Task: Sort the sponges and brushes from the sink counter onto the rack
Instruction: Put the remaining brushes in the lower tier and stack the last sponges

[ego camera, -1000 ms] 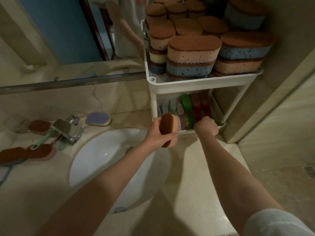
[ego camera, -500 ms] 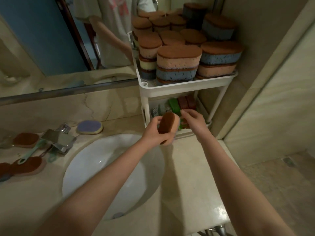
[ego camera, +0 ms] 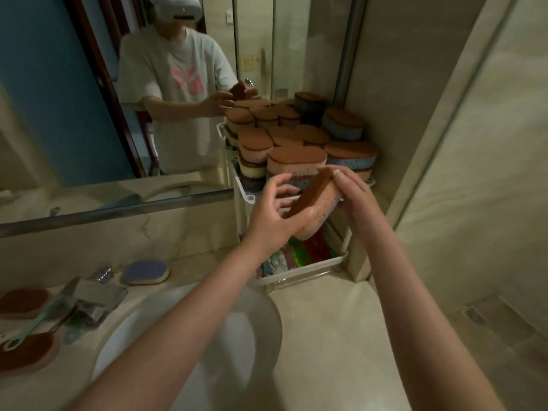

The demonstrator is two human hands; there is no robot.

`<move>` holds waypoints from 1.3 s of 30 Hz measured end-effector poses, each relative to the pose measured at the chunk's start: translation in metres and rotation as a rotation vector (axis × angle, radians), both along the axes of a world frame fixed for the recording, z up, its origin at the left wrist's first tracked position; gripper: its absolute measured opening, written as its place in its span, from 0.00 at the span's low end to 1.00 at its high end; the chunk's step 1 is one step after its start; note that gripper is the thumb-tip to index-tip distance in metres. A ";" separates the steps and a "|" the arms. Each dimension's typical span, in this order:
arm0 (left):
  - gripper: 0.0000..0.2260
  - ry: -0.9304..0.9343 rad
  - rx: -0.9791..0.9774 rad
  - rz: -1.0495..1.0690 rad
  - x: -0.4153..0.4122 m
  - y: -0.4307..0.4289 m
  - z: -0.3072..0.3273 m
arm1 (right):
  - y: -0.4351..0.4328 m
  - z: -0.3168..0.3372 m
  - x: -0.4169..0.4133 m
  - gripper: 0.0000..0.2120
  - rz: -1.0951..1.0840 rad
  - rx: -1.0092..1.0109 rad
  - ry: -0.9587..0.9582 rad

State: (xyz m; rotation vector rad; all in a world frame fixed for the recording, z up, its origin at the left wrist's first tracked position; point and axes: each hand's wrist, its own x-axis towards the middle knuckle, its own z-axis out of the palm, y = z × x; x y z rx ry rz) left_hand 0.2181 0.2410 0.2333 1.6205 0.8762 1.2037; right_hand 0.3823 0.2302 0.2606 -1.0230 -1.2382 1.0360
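A brown-topped, pale-bodied sponge (ego camera: pixel 318 206) is held tilted on edge between both hands, in front of the white rack (ego camera: pixel 246 200). My left hand (ego camera: pixel 275 215) grips its lower end with thumb and palm, fingers spread above. My right hand (ego camera: pixel 354 200) holds its upper end and far side. The rack's top shelf is packed with several stacked brown-topped sponges (ego camera: pixel 296 158). Its lower shelf (ego camera: pixel 299 274) holds coloured sponges and brushes standing on edge. On the counter at the left lie a purple sponge (ego camera: pixel 146 272), two brown sponges (ego camera: pixel 25 302) and a green-handled brush (ego camera: pixel 35 324).
The white basin (ego camera: pixel 166 336) lies under my left forearm, with a chrome tap (ego camera: pixel 95 295) behind it. A mirror (ego camera: pixel 89 99) covers the wall behind the counter and reflects a person. A marble wall stands right of the rack, with tiled floor at the lower right.
Both hands have risen from the lower shelf to the height of the top shelf. My right hand has left the lower shelf and taken hold of the sponge beside my left hand.
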 end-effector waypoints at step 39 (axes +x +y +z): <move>0.31 0.848 0.290 0.361 0.000 0.115 0.040 | 0.134 0.050 0.012 0.31 -0.730 0.064 -1.276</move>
